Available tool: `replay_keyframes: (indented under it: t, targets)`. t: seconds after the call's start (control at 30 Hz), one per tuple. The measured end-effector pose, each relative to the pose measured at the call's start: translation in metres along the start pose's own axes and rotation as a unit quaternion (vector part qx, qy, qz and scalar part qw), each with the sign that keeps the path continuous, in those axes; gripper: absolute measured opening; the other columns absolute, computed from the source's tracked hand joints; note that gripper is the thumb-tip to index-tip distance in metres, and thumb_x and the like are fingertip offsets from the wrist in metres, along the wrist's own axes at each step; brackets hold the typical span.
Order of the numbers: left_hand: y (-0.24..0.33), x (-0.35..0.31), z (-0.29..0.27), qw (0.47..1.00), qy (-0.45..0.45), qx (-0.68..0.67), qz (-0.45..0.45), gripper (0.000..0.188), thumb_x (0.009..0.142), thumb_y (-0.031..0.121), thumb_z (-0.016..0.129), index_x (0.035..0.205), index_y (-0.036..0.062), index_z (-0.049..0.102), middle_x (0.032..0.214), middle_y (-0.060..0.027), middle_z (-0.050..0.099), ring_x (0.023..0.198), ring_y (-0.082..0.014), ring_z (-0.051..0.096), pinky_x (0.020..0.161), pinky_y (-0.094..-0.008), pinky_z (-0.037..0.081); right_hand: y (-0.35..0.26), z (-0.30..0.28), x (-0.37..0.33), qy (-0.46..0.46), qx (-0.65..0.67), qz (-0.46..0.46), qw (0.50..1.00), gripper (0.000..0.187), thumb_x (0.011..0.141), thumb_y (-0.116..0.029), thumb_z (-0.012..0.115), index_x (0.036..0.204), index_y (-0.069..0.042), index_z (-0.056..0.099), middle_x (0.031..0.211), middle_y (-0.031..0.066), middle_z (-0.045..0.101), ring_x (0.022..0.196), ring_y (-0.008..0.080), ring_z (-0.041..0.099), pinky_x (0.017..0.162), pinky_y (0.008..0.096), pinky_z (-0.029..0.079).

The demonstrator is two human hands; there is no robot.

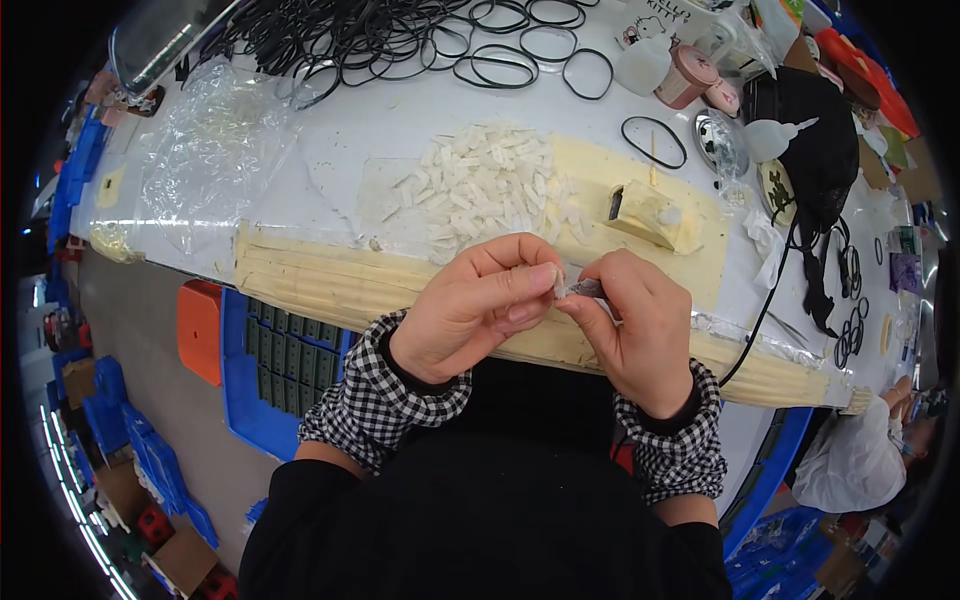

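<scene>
My left hand (478,305) and my right hand (637,325) meet over the table's front edge, fingertips almost touching. Between the left thumb and fingers is a small whitish piece (559,288), mostly covered by the fingertips. The right thumb and forefinger pinch a small grey piece (586,288) against it; its kind is too small to make out. Just beyond the hands lies a loose pile of small off-white strips (480,185) on a clear sheet. To its right a small block wrapped in yellowish tape (650,216), with a dark slot, rests on a yellowish mat (700,215).
Black rubber rings (350,40) heap at the back. Crumpled clear plastic (215,150) lies left. Cups, a pink tub (686,78) and a black bag (815,150) crowd the right; a black cord hangs there. Yellowish tape (320,280) pads the front edge. A blue crate (240,400) stands below left.
</scene>
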State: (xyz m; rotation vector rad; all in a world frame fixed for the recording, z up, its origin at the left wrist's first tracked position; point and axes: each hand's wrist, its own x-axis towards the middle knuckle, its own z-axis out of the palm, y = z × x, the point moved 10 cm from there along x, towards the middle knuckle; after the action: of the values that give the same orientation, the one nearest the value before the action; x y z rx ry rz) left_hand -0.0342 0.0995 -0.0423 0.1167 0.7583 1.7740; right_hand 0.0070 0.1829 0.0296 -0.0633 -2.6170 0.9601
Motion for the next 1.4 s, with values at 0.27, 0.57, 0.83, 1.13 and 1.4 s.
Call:
replay_keyframes:
  t: [0.27, 0.57, 0.83, 1.13, 1.4]
  targets:
    - [-0.004, -0.001, 0.004, 0.999, -0.029, -0.020, -0.031, 0.013, 0.090, 0.015, 0.055, 0.091, 0.0019, 0.053, 0.081, -0.0005, 0.052, 0.060, -0.0021, 0.038, 0.055, -0.0172, 0.032, -0.007, 0.002, 0.000, -0.006, -0.026, -0.018, 0.999, 0.032, 0.080, -0.037, 0.067, 0.077, -0.009, 0.052, 0.063, 0.0048, 0.050, 0.056, 0.0231, 0.054, 0.049, 0.0336, 0.042]
    - [-0.003, -0.003, 0.001, 1.000, -0.022, -0.003, -0.017, 0.011, 0.090, 0.013, 0.055, 0.090, 0.0021, 0.056, 0.078, 0.0009, 0.054, 0.061, -0.0020, 0.039, 0.055, -0.0168, 0.032, -0.013, -0.002, -0.001, 0.003, -0.072, -0.024, 0.997, 0.033, 0.079, -0.040, 0.066, 0.076, -0.010, 0.053, 0.062, 0.0039, 0.048, 0.055, 0.0221, 0.054, 0.049, 0.0331, 0.042]
    - [-0.003, -0.005, 0.002, 0.999, -0.019, 0.027, -0.024, 0.011, 0.090, 0.013, 0.054, 0.088, 0.0027, 0.053, 0.080, 0.0010, 0.047, 0.059, -0.0016, 0.037, 0.056, -0.0183, 0.033, -0.013, -0.002, -0.002, -0.016, -0.074, -0.018, 0.997, 0.033, 0.078, -0.040, 0.067, 0.076, -0.010, 0.054, 0.061, 0.0038, 0.048, 0.055, 0.0226, 0.054, 0.048, 0.0335, 0.042]
    - [-0.004, -0.006, 0.001, 0.999, -0.018, 0.035, -0.028, 0.010, 0.090, 0.013, 0.055, 0.087, 0.0038, 0.053, 0.080, 0.0015, 0.045, 0.059, -0.0013, 0.037, 0.055, -0.0181, 0.032, -0.011, 0.000, -0.004, -0.030, -0.056, -0.009, 0.998, 0.032, 0.078, -0.037, 0.067, 0.075, -0.008, 0.054, 0.061, 0.0054, 0.048, 0.055, 0.0244, 0.053, 0.048, 0.0342, 0.040]
    - [-0.004, -0.007, 0.001, 0.999, -0.017, 0.038, -0.033, 0.010, 0.090, 0.014, 0.055, 0.086, 0.0047, 0.053, 0.080, 0.0015, 0.044, 0.058, -0.0011, 0.037, 0.054, -0.0182, 0.030, -0.014, -0.001, -0.004, -0.030, -0.069, -0.015, 0.997, 0.032, 0.078, -0.039, 0.067, 0.076, -0.010, 0.054, 0.062, 0.0037, 0.049, 0.056, 0.0227, 0.055, 0.048, 0.0337, 0.042]
